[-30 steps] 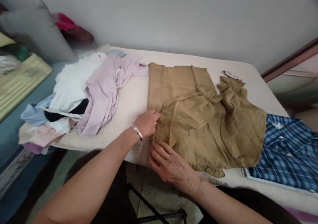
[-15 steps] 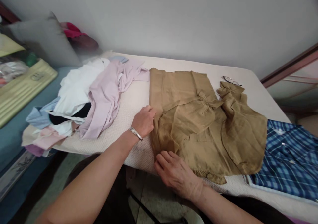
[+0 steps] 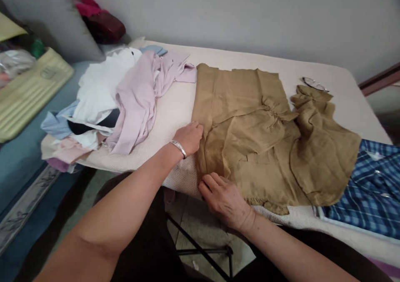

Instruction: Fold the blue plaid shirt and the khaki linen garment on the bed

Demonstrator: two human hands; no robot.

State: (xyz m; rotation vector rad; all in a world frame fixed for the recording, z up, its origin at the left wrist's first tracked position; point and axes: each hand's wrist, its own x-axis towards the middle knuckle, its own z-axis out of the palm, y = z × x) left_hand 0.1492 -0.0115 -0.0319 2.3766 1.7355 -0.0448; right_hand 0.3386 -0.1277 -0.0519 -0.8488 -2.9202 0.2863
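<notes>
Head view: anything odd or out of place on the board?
Eyeglasses lie on the board at its far edge, right behind the rumpled tan garment. The clothes pile spills over the left end.

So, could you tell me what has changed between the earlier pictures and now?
The left hand slid slightly off the tan garment to rest at its left edge; the right hand stayed pressed on the near corner. The flap by the left hand lies flatter. The clothes pile, glasses and plaid shirt stayed put.
</notes>
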